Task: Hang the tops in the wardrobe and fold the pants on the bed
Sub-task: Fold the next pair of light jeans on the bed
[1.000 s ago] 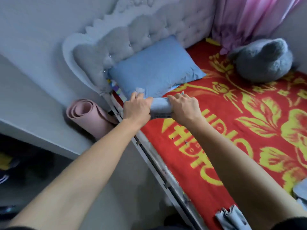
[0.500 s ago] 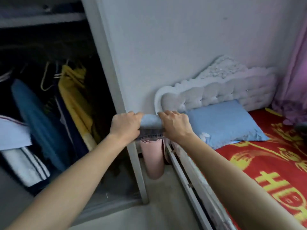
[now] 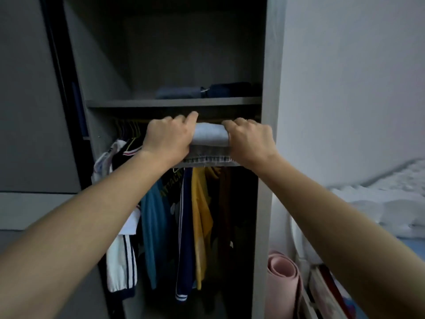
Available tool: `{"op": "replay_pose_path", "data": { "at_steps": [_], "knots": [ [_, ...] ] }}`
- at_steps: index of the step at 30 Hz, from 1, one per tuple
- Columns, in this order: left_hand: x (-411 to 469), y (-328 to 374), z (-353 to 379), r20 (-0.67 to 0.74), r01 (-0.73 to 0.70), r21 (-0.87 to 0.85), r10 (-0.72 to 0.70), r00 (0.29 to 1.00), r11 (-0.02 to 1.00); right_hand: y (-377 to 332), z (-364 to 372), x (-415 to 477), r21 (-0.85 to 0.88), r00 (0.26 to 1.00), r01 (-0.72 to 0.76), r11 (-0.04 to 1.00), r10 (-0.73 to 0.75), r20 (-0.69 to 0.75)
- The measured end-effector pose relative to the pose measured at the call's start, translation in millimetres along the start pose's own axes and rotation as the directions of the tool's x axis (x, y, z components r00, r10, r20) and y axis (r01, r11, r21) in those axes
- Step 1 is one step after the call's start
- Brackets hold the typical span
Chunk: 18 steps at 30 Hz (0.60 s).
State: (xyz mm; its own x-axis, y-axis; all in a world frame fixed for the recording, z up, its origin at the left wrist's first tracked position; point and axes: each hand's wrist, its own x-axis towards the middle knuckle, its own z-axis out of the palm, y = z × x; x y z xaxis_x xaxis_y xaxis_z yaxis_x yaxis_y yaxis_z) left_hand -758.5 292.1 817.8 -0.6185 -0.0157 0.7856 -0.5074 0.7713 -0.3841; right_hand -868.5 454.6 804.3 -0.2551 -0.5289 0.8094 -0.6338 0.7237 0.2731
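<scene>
A folded pair of light grey-blue pants (image 3: 209, 139) with a frayed hem is held up in front of the open wardrobe (image 3: 264, 157), just below its shelf (image 3: 174, 103). My left hand (image 3: 169, 139) grips the bundle's left end and my right hand (image 3: 249, 142) grips its right end. Several tops (image 3: 184, 215) hang on the rail behind and below the bundle: white, teal, navy striped and yellow ones. Two folded dark garments (image 3: 202, 90) lie on the shelf above.
A sliding wardrobe door (image 3: 34, 100) stands at the left. A rolled pink mat (image 3: 284, 279) leans between the wardrobe's side panel and the bed's white padded headboard (image 3: 379, 203) at the right. The white wall (image 3: 345, 88) rises behind them.
The view has swung left from the bed to the wardrobe. Both hands have carried the folded pants from the bed's edge up to just under the shelf.
</scene>
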Motion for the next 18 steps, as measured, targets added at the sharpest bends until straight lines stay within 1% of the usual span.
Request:
{"op": "replay_pose_path", "data": {
  "at_steps": [7, 10, 14, 18],
  "knots": [
    [114.7, -33.3, 39.1, -0.176, 0.043, 0.064, -0.032, 0.984, 0.997, 39.2, 45.6, 120.6, -0.064, 0.979, 0.011, 0.998, -0.024, -0.204],
    [167.8, -40.8, 56.0, -0.215, 0.057, 0.108, -0.032, 0.976, 0.993, 60.2, 72.6, 172.1, -0.052, 0.961, 0.003, 0.999, -0.017, -0.276],
    [221.7, -54.8, 85.0, -0.269, 0.128, 0.175, -0.077, 0.960, 0.976, 73.1, 108.9, 236.4, -0.057, 0.927, 0.012, 0.998, -0.033, -0.373],
    [260.4, -72.9, 116.9, -0.276, 0.158, 0.199, -0.099, 0.956, 0.967, 74.4, 140.5, 288.6, -0.089, 0.906, 0.020, 0.996, -0.056, -0.420]
  ]
}}
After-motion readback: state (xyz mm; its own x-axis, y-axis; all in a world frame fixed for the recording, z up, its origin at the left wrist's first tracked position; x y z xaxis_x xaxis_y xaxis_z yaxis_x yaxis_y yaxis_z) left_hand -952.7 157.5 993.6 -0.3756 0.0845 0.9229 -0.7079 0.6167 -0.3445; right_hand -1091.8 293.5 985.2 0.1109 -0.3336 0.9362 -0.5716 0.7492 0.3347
